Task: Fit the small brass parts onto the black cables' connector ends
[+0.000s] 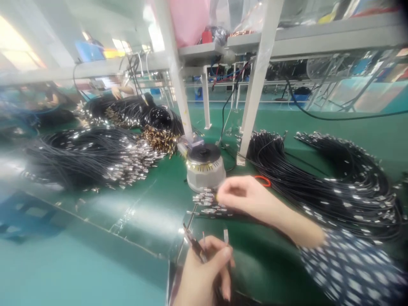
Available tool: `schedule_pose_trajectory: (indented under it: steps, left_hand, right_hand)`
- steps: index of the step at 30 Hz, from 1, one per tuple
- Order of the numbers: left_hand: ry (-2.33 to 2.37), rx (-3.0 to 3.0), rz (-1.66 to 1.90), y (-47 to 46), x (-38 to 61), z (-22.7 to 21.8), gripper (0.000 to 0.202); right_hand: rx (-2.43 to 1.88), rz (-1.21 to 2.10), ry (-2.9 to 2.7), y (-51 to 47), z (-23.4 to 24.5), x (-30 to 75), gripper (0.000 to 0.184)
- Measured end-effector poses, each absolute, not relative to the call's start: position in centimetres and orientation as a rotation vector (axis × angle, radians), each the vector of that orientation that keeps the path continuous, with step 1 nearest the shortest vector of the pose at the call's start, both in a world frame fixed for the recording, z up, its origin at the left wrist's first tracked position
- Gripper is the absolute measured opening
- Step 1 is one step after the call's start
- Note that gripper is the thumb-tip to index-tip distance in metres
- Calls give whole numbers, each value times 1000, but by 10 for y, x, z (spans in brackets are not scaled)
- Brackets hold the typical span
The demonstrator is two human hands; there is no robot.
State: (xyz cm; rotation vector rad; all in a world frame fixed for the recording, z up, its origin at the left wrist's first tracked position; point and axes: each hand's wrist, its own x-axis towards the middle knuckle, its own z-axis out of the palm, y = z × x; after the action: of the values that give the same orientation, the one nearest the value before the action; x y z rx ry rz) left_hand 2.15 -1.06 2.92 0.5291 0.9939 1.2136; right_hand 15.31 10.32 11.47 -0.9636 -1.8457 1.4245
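My left hand [207,265] is closed at the bottom centre. In its fingers are a slim dark pointed tool [195,246] and what looks like a cable end with a flat silver tip [226,236]. My right hand [244,193] reaches in from the right with thumb and fingertips pinched together. Those fingertips touch the edge of a small bunch of black cables with silver connectors [205,198] on the green mat. Whatever they grip is hidden. Just behind the bunch stands a round grey device [205,176] with a black top.
Thick bundles of black cables lie to the left [83,153] and right [331,187]. Brass-coloured ends [161,138] sit beyond the left bundle. White shelf posts [255,85] rise from the green bench [149,199]. A red-orange loop [263,181] lies behind my right hand. Another person's hand [117,90] is at back left.
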Motion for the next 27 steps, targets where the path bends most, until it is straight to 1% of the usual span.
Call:
schedule_pose_trajectory:
  steps: [2,5,7,11,14,27]
  left_hand:
    - [1005,531,1185,-14,22,34,29]
    - [1003,510,1133,-18,23,44,29]
    - [994,499,1098,-20,24,50,29]
    - [1000,509,1049,-23,24,57,27]
    - [1013,534,1025,-25,22,57,26]
    - [1027,542,953,-28,19,58,25]
  right_hand:
    - [-953,1679,-1799,84,107,173,21]
    - [-976,1821,-1786,62,95,194,28]
    - [-981,1812,-1787,54,91,199,29]
    - [-964,1757,-1822,52,89,199,25]
    - [-945,1744,-1871,54,90,198,22]
    - [-931,1725,-1950,55,94,196,20]
